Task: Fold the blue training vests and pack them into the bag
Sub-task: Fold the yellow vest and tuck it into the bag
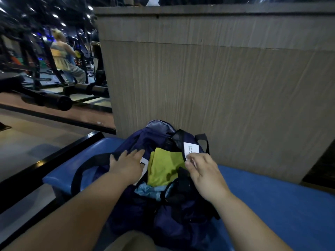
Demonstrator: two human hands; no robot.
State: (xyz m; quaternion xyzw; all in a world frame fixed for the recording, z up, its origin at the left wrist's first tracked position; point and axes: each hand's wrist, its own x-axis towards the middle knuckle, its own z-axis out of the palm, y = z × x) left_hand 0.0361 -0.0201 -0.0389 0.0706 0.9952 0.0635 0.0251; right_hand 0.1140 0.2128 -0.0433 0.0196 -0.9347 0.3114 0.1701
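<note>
A dark navy bag lies open on a blue padded bench. Inside it I see a yellow-green folded cloth and, nearer to me, a light blue vest bunched at the opening. My left hand rests flat with straight fingers on the bag's left flap, beside a black strap. My right hand pinches the bag's right rim just under a white label, holding the opening apart.
A tall grey wood-grain panel stands right behind the bench. To the left, a black rail runs along a floor area with black gym machines; a person sits there far off.
</note>
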